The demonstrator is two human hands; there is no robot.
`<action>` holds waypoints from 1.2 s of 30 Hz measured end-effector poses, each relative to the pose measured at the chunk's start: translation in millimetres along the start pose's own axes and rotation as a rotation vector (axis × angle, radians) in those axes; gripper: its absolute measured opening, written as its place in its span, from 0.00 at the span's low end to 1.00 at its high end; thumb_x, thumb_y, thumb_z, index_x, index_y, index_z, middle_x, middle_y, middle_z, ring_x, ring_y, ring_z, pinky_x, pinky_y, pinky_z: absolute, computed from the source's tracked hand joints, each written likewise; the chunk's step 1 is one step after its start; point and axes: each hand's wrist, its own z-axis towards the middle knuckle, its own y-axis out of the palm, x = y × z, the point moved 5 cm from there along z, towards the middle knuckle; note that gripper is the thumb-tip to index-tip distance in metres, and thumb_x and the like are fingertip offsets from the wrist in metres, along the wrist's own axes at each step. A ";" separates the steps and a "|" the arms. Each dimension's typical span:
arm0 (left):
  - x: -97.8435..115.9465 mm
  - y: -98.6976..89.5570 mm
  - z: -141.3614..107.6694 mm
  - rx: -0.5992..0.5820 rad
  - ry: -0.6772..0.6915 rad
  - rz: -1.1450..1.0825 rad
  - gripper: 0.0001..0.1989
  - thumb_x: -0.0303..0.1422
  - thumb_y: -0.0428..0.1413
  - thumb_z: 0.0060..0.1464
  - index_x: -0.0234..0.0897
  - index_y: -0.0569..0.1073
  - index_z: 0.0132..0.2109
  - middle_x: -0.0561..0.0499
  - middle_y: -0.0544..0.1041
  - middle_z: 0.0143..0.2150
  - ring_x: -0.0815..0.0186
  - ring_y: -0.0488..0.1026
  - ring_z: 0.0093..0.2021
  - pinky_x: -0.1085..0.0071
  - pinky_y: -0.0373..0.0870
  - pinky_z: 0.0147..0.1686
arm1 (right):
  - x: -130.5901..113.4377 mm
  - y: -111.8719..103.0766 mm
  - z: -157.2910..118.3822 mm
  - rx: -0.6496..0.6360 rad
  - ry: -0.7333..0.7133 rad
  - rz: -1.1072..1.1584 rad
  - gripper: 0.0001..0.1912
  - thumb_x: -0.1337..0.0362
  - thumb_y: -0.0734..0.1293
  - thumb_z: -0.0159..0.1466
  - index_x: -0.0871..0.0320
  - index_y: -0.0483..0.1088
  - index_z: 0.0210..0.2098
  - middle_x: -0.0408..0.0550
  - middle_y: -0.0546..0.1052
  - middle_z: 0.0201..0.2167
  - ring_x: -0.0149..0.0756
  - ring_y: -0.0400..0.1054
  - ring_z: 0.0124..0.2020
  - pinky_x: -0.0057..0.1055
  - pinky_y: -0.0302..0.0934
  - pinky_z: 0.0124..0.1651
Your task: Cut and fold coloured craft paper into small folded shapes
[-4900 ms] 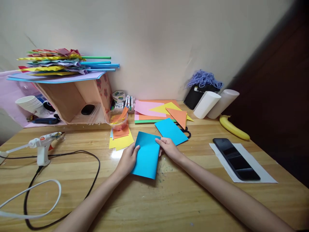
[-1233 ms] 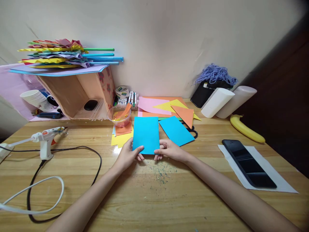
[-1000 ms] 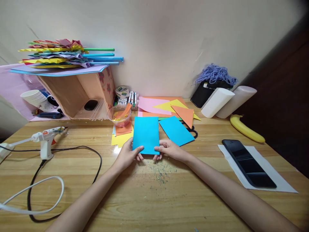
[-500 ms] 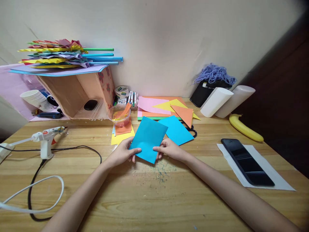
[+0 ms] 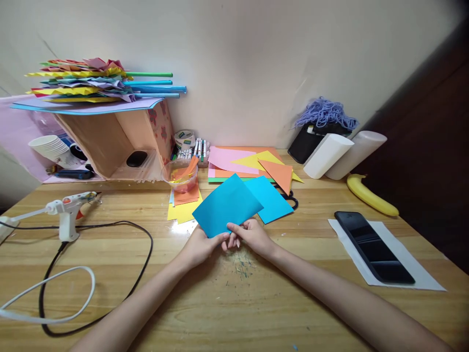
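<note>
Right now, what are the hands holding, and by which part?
The blue paper, pinched by both hands near its lowest corner.

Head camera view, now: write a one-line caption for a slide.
Two hands, left and right, hold a blue sheet above a wooden table.

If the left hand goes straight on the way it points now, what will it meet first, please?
Apart from the blue paper it holds, the left hand would probably meet the right hand first; their fingers lie close together, but depth is unclear.
</note>
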 end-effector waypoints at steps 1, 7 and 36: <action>1.2 -1.8 0.5 -0.026 -0.010 0.017 0.15 0.42 0.56 0.46 0.34 0.70 0.22 0.50 0.73 0.21 0.70 0.64 0.19 0.76 0.59 0.19 | -1.8 -4.1 1.3 0.015 -0.006 -0.015 0.27 0.47 0.62 0.56 0.62 0.72 0.14 0.49 0.74 0.15 0.27 0.61 0.15 0.26 0.58 0.23; 5.4 -17.1 2.9 -0.052 -0.016 0.141 0.19 0.43 0.55 0.47 0.32 0.70 0.19 0.49 0.70 0.18 0.73 0.58 0.17 0.77 0.53 0.17 | -13.1 -39.5 10.3 0.194 -0.128 -0.116 0.31 0.45 0.58 0.59 0.62 0.70 0.11 0.51 0.73 0.12 0.27 0.59 0.12 0.26 0.54 0.18; 5.4 -33.6 4.5 -0.067 -0.006 0.230 0.18 0.42 0.52 0.50 0.33 0.66 0.20 0.51 0.69 0.20 0.71 0.63 0.21 0.74 0.60 0.26 | -14.2 -57.2 14.8 0.296 -0.183 0.005 0.12 0.57 0.69 0.51 0.62 0.68 0.23 0.46 0.74 0.21 0.26 0.63 0.18 0.24 0.60 0.21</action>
